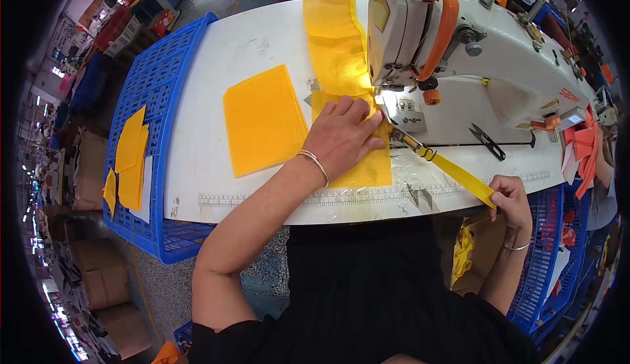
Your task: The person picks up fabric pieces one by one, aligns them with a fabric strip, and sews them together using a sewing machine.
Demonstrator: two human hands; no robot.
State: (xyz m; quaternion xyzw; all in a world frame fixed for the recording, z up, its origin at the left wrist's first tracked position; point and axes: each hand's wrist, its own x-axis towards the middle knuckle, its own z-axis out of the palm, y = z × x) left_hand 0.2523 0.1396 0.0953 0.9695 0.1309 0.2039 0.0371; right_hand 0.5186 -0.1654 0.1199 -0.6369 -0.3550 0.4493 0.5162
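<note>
My left hand point(341, 134) lies flat on a yellow fabric panel point(367, 170), its fingers spread close to the needle area of a white sewing machine point(485, 42). Behind it, a longer yellow piece point(335, 42) extends from the needle toward the table's back edge. Between thumb and fingers, my right hand point(510, 201) pinches the end of a yellow strip point(459, 175), which runs taut into a metal binding guide point(410, 142) beside the needle. A stack of yellow panels point(266, 121) rests on the white table to the left of my left hand.
Black thread snips point(487, 142) lie right of the needle plate. A printed ruler point(262, 200) follows the front edge. At the left stands a blue crate point(172, 121) with yellow pieces; another blue crate point(539, 252) and a cardboard box point(482, 259) are at the right.
</note>
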